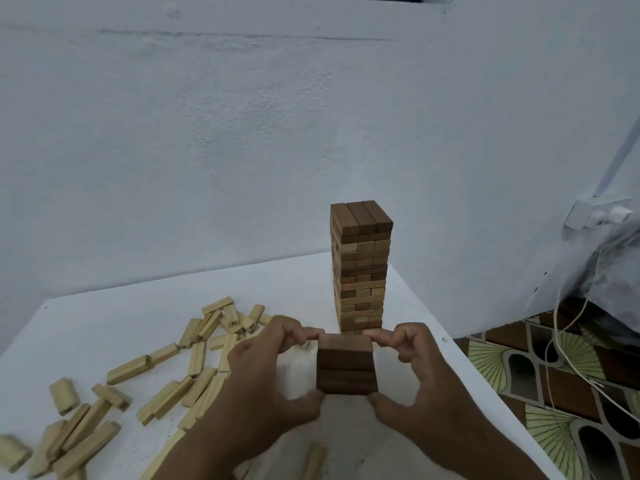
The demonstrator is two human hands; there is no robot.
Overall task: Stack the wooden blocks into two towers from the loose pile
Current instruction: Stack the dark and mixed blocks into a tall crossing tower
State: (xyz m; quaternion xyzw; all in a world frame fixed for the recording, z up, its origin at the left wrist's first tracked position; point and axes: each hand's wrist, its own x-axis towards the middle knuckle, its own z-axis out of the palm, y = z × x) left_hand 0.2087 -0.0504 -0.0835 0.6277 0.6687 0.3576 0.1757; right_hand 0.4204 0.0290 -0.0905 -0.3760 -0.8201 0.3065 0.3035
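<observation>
Short stack: a low stack of dark wooden blocks (pixel 346 365) sits on the white table (pixel 104 327), near its right edge, just in front of the tall tower; its brown faces are smooth and square-cut, the visible blocks lying flat with long axes running left to right.
Left hand: the left hand (pixel 266 368) pinches the stack's left side, forefinger curled at the top far corner, thumb at the lower near corner.
Right hand: the right hand (pixel 415 372) mirrors it on the right side, forefinger and thumb closed against the wood.
Tall tower: a tall tower (pixel 360 268) stands upright behind the hands, many layers of mixed pale and dark rectangular blocks, three dark ones across the top pointing away from the camera.
Loose pile: pale, grained blocks in a loose pile (pixel 166 372) lie scattered over the table's left half at all angles; a few show small printed numbers.
Surroundings: rough white plastered wall (pixel 207 150) behind; patterned floor tiles (pixel 554 375) and thin cords (pixel 561 341) at right.
</observation>
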